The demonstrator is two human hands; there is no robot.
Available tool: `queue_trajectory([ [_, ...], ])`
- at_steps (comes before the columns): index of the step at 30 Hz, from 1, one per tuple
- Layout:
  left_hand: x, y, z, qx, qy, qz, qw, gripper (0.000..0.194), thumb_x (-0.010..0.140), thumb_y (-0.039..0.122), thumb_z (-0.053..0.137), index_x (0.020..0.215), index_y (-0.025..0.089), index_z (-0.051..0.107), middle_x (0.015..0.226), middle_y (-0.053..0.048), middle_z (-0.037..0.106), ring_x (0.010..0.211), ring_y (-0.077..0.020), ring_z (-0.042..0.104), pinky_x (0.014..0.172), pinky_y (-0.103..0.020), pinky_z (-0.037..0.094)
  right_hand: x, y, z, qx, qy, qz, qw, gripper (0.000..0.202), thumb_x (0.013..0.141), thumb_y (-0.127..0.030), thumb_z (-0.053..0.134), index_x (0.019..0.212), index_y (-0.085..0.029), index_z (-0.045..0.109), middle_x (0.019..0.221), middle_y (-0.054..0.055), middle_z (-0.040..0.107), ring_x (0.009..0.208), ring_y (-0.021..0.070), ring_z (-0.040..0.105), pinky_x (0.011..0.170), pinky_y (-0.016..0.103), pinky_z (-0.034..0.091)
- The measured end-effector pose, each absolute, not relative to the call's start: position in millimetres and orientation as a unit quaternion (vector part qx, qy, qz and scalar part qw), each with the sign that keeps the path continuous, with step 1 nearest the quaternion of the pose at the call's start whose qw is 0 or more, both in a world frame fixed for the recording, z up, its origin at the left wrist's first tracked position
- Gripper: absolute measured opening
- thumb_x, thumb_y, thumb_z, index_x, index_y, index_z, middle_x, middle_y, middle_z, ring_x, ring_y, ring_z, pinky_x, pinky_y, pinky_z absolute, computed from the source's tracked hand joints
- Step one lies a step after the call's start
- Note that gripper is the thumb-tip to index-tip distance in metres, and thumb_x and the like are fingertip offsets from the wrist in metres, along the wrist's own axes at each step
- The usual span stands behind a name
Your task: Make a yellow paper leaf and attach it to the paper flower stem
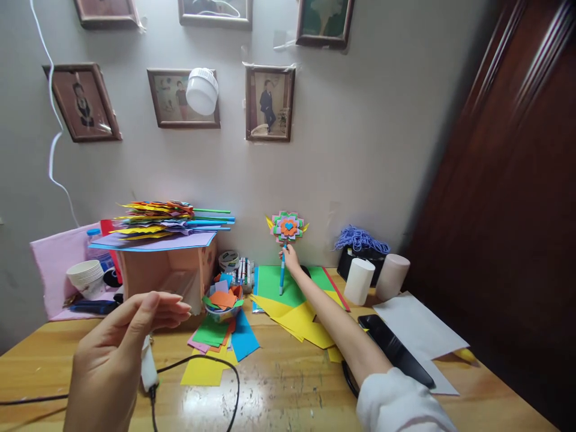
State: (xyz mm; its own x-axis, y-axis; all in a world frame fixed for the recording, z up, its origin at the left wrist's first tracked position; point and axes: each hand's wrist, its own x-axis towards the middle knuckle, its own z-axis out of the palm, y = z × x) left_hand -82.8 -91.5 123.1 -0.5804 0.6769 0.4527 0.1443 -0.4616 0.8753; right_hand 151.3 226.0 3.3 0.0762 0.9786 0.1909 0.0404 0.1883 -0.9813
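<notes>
My right hand reaches far across the table, its fingers closed around the blue stem of a paper flower. Layered pink, green and purple petals ring an orange middle with a blue heart, and yellow points stick out at the sides. The flower is upright in front of the wall. Below it are a green sheet and several yellow paper pieces. In the lower left, my left hand is raised over the table, holding nothing I can see. Its fingers are loosely bent, with the thumb lying alongside them.
Several paper flowers lie stacked on a pink box. A bowl of paper scraps and loose coloured squares sit in the middle. White rolls, blue yarn and a black phone are at right. A black cable curves in front.
</notes>
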Motion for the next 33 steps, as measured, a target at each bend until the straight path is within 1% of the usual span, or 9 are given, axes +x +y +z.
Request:
queue_trajectory([
  [3,-82.2,-78.4,120.7,0.487,0.531,0.653,0.235,0.031,0.069,0.049,0.061,0.075,0.02,0.067,0.076,-0.005,0.07,0.072,-0.0213,0.065,0.067,-0.032,0.053,148.4,198.2,19.3,-0.447,-0.555,0.431,0.554,0.031,0.086,-0.031,0.051,0.113,-0.015,0.051,0.112,0.008,0.055,0.094,0.0188,0.057,0.078,0.039,0.049],
  [9,-16.0,-28.5,75.9,0.607,0.534,0.455,0.373,0.034,0.071,0.047,0.059,0.087,0.017,0.066,0.097,-0.009,0.067,0.098,-0.0251,0.058,0.086,-0.034,0.042,154.9,98.3,37.3,-0.378,-0.606,0.45,0.536,0.031,0.077,-0.046,0.057,0.08,-0.015,0.055,0.079,0.007,0.069,0.076,0.0166,0.059,0.066,0.027,0.042],
  [13,39.8,-15.4,33.6,0.594,0.458,0.411,0.518,0.035,0.071,0.047,0.057,0.078,0.013,0.057,0.071,-0.005,0.061,0.067,-0.0171,0.06,0.068,-0.029,0.045,165.1,42.3,29.4,-0.378,-0.617,0.467,0.508,0.032,0.074,-0.047,0.058,0.075,-0.016,0.052,0.076,0.008,0.069,0.063,0.0151,0.056,0.058,0.026,0.039],
  [17,63.3,-20.5,12.0,0.542,0.467,0.425,0.555,0.034,0.073,0.049,0.051,0.078,0.016,0.05,0.056,0.006,0.042,0.043,-0.0073,0.04,0.043,-0.02,0.032,195.5,14.3,15.6,-0.384,-0.66,0.47,0.443,0.032,0.081,-0.047,0.047,0.087,-0.018,0.057,0.088,0.007,0.066,0.071,0.017,0.058,0.061,0.028,0.043],
  [19,62.8,-24.2,6.0,0.538,0.472,0.431,0.549,0.033,0.073,0.049,0.05,0.077,0.016,0.048,0.055,0.007,0.036,0.041,-0.0053,0.032,0.04,-0.018,0.023,224.9,1.4,5.4,-0.442,-0.696,0.407,0.394,0.031,0.085,-0.042,0.039,0.088,-0.019,0.059,0.095,0.007,0.064,0.075,0.0177,0.059,0.064,0.029,0.044],
  [22,52.9,-31.9,-2.3,0.53,0.476,0.442,0.546,0.037,0.071,0.053,0.05,0.076,0.017,0.047,0.053,0.008,0.031,0.04,-0.0045,0.025,0.039,-0.018,0.016,273.3,-22.7,-16.6,-0.596,-0.745,0.164,0.25,0.019,0.083,-0.027,0.042,0.079,-0.02,0.059,0.087,0.007,0.062,0.08,0.0197,0.057,0.074,0.03,0.04],
  [24,43.6,-40.4,-7.1,0.518,0.476,0.439,0.559,0.041,0.068,0.058,0.049,0.075,0.018,0.045,0.051,0.01,0.028,0.038,-0.004,0.021,0.038,-0.018,0.012,294.6,-37.7,-34.2,-0.638,-0.726,0.139,0.216,0.01,0.077,-0.02,0.049,0.08,-0.017,0.058,0.085,0.011,0.06,0.081,0.0233,0.056,0.073,0.032,0.039],
  [29,22.2,-68.7,-11.7,0.491,0.476,0.418,0.598,0.045,0.066,0.06,0.053,0.074,0.017,0.045,0.049,0.011,0.025,0.037,-0.0029,0.016,0.037,-0.017,0.01,296.0,-51.4,-68.8,-0.696,-0.688,0.112,0.171,0.031,0.069,-0.012,0.052,0.101,-0.01,0.053,0.092,0.017,0.058,0.089,0.0276,0.055,0.075,0.032,0.038],
  [33,8.9,-82.6,-14.0,0.52,0.469,0.395,0.594,0.042,0.07,0.057,0.053,0.08,0.016,0.05,0.047,0.01,0.026,0.037,-0.0041,0.019,0.035,-0.017,0.011,293.3,-50.9,-74.8,-0.705,-0.681,0.116,0.16,0.027,0.068,-0.013,0.051,0.094,-0.011,0.052,0.087,0.015,0.059,0.078,0.0249,0.057,0.065,0.03,0.039],
])
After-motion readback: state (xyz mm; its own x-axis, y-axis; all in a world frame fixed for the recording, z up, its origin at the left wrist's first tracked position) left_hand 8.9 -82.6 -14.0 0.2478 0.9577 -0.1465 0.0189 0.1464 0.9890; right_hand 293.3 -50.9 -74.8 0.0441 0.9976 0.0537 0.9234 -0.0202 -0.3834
